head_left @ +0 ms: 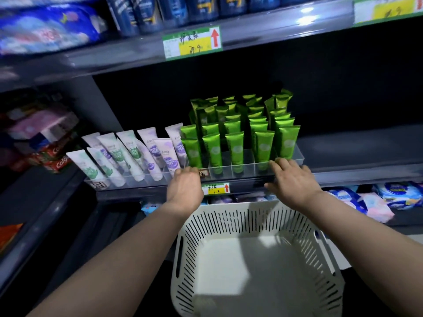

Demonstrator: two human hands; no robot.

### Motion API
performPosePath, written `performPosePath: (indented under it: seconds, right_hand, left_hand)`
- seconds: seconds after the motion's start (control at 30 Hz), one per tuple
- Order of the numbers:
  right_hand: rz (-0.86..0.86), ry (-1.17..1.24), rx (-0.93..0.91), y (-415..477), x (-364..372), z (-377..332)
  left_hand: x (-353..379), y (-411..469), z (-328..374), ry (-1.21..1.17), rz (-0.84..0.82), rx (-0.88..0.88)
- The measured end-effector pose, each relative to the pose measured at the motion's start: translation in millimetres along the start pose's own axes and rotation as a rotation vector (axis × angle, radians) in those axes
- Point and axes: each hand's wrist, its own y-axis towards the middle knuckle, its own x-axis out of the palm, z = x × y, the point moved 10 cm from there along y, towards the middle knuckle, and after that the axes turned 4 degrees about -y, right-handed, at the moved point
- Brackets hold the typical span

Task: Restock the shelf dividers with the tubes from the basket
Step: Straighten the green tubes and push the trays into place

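A dark grey shop shelf (pixel 366 173) runs across the middle. On it stands a clear divider tray (pixel 248 170) with rows of upright green tubes (pixel 235 146). At its nine o'clock, just beside it, a second clear tray (pixel 137 180) holds leaning white tubes (pixel 128 154). At six o'clock, a price tag (pixel 216 188) sits on the shelf's front edge.
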Motion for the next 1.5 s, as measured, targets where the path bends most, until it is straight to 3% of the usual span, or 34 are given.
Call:
performPosePath:
  seconds: [0.2, 0.4, 0.9, 1.5]
  right_hand:
    - [0.006, -0.033, -0.002, 1.1, 1.6, -0.7]
    - [0.024, -0.034, -0.004, 2.6, 2.3, -0.4]
    - [0.046, -0.043, 0.022, 5.5, 2.7, 2.7]
    - [0.037, -0.136, -0.008, 3.7, -0.9, 5.9]
  left_hand:
    - [16.3, -1.4, -6.4, -0.054, -0.093, -0.029]
    - [14.0, 0.2, -5.4, 0.0, -0.028, 0.02]
    - [21.1, 0.9, -1.8, -0.08, -0.017, -0.027]
    - [34.8, -1.4, 11.5, 0.007, -0.033, -0.002]
